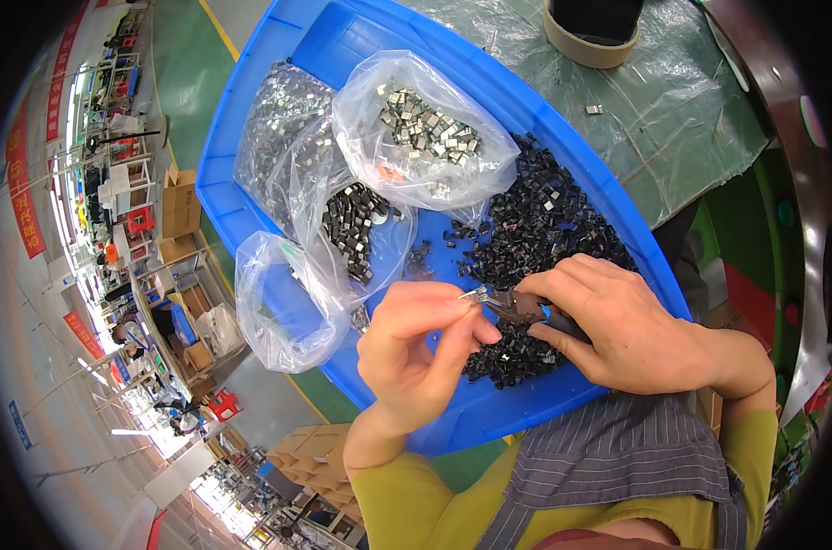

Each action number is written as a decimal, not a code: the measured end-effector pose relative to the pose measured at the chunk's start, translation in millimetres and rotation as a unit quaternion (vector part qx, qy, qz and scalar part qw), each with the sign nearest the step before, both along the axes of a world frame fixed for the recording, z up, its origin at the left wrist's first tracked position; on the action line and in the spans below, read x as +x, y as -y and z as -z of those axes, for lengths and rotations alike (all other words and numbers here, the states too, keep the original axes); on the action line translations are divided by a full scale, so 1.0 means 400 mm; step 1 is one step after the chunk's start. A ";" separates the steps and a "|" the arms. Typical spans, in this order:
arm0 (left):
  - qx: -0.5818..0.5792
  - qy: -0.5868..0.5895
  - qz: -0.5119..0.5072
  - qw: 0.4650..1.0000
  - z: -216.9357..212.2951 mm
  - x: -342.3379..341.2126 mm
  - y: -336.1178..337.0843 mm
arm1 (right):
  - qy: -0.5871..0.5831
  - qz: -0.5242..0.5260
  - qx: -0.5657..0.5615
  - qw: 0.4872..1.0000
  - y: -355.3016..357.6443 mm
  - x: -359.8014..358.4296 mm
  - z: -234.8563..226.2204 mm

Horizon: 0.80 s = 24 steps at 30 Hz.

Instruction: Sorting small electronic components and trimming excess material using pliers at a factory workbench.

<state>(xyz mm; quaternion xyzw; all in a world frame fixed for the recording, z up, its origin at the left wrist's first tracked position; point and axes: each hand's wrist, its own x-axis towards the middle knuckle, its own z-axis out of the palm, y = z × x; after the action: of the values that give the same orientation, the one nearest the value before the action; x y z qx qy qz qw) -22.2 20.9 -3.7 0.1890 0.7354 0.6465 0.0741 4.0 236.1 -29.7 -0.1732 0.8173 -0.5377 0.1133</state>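
Note:
My left hand (414, 346) pinches a small silvery metal part (474, 294) between thumb and fingertips. My right hand (618, 321) is closed around dark pliers (520, 309) with a bit of blue near the handle. The pliers' jaws meet the metal part, or lie right beside it; I cannot tell whether they grip it. Both hands are over a blue tray (216, 170). Beneath and beyond them spreads a heap of small black pieces (553, 206). An open clear bag (494, 156) of small silver-and-black pieces (425, 124) sits in the tray.
More clear bags lie at the tray's left, one holding black pieces (350, 229), another crumpled bag (260, 316) nearer me. A tape roll (592, 53) with a dark object inside rests on the plastic-covered table (654, 137), near a loose metal piece (594, 109). Cardboard boxes (311, 458) stand beyond the tray.

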 end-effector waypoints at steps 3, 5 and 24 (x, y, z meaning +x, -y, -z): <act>0.000 -0.003 0.002 1.000 0.000 -0.001 0.000 | 0.002 0.002 -0.005 1.000 0.000 0.001 -0.001; -0.002 -0.007 0.003 1.000 0.002 0.000 0.000 | 0.017 -0.003 -0.013 1.000 -0.002 0.001 -0.002; -0.006 -0.025 -0.032 0.999 0.000 -0.018 -0.008 | 0.033 -0.019 -0.018 0.999 -0.008 0.001 -0.001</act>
<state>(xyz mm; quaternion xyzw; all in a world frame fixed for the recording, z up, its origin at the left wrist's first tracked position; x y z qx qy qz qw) -29.5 24.0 -3.8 0.1810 0.7463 0.6395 0.0358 4.5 239.4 -29.2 -0.1730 0.7996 -0.5558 0.1476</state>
